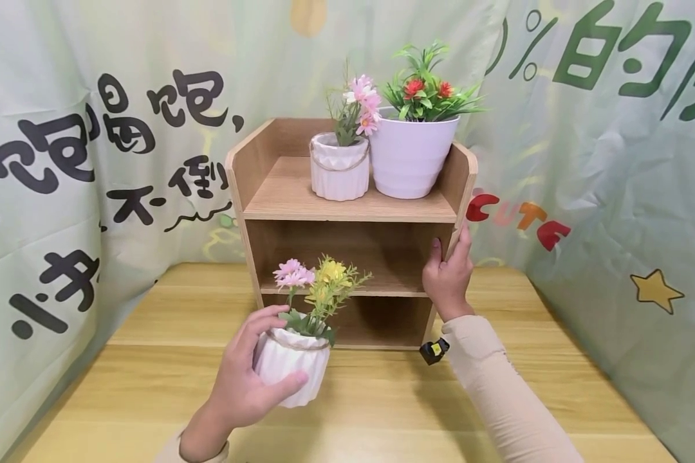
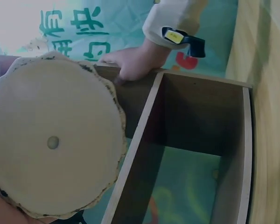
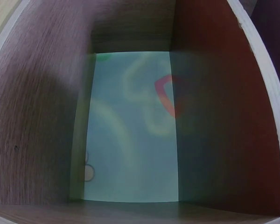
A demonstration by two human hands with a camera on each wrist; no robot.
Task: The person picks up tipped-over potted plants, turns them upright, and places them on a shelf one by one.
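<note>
My left hand (image 1: 239,379) grips a white ribbed flowerpot (image 1: 292,370) with pink and yellow flowers (image 1: 331,273), holding it slightly tilted in front of a wooden shelf unit (image 1: 301,207). Thumb and fingers lie on opposite sides of the pot. In the left wrist view the round underside of the pot (image 2: 56,107) faces the camera. At the shelf's right side panel, my right hand (image 1: 450,278) holds the edge at middle-tier height, its thumb inside. The right wrist view shows a shelf compartment (image 3: 219,130), with the right hand out of sight.
On the top tier stand a small white pot (image 1: 340,170) with pink flowers and a larger white pot (image 1: 414,154) with red flowers. The shelf rests on a wooden table (image 1: 168,360). A printed curtain (image 1: 614,212) hangs around it. A black wrist device (image 1: 433,352) sits by the right sleeve.
</note>
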